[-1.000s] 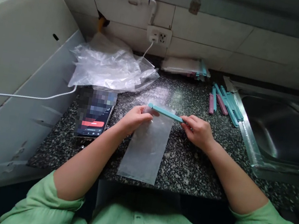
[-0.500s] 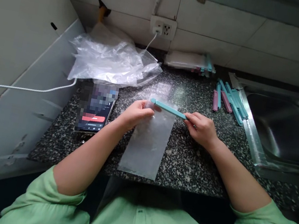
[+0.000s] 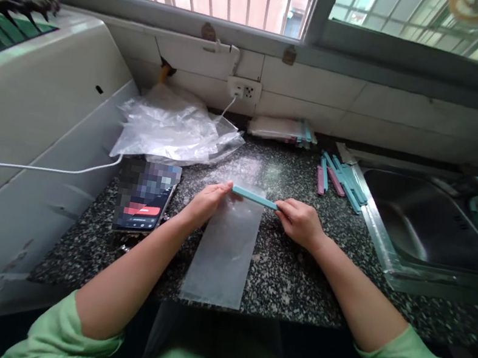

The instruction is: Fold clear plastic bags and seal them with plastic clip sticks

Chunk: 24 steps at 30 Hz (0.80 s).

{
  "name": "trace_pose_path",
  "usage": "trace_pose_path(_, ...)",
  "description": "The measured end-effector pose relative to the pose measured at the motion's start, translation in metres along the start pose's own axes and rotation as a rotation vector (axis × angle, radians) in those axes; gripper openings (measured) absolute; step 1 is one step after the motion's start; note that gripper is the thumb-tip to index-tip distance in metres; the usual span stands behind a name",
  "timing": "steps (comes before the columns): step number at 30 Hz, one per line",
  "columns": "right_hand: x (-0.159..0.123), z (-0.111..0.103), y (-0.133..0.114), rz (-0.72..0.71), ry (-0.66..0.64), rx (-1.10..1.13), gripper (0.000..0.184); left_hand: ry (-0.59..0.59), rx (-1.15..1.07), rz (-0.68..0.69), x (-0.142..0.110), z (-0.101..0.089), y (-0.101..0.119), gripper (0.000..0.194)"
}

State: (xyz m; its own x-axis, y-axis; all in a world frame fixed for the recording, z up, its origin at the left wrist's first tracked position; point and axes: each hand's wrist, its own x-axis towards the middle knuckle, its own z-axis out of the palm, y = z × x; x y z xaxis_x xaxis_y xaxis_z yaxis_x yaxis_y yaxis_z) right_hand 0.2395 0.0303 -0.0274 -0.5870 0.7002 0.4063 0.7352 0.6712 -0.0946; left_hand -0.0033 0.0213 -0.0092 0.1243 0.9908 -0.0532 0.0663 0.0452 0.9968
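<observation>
A teal bag sealing clip (image 3: 255, 198) lies across the top of a clear, flat plastic bag (image 3: 220, 262). My left hand (image 3: 205, 205) pinches the clip's left end at the bag's upper left corner, its fingertips covering that end. The clip's right end, which juts past the bag's edge, is between the thumb and fingers of my right hand (image 3: 302, 223). Below the clip the bag hangs down toward the counter's front edge. Whether the clip is fully closed over the film, I cannot tell.
Several loose teal and pink clips (image 3: 343, 184) lie by the steel sink (image 3: 390, 264) at right. A packet of clips (image 3: 280, 129) sits by the wall. Crumpled plastic bags (image 3: 173, 130) and a phone (image 3: 142, 205) are at left, near a white cable (image 3: 37, 169).
My left fingers have moved onto the clip's left end, hiding the round tip that showed before. My right hand keeps its hold. The view has tilted up, showing more window.
</observation>
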Motion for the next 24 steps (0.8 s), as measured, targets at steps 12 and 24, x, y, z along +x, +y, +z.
trace_pose_path(12, 0.0001, 0.0051, -0.0018, 0.033, 0.137, 0.167, 0.018, 0.044, 0.079, 0.119, 0.0002, 0.0033, -0.0054, 0.047)
trace_pose_path(24, 0.0009, 0.0036, -0.0016, 0.012, 0.253, 0.251, 0.019, 0.074, 0.059, 0.161, -0.001, 0.0056, -0.0027, 0.043)
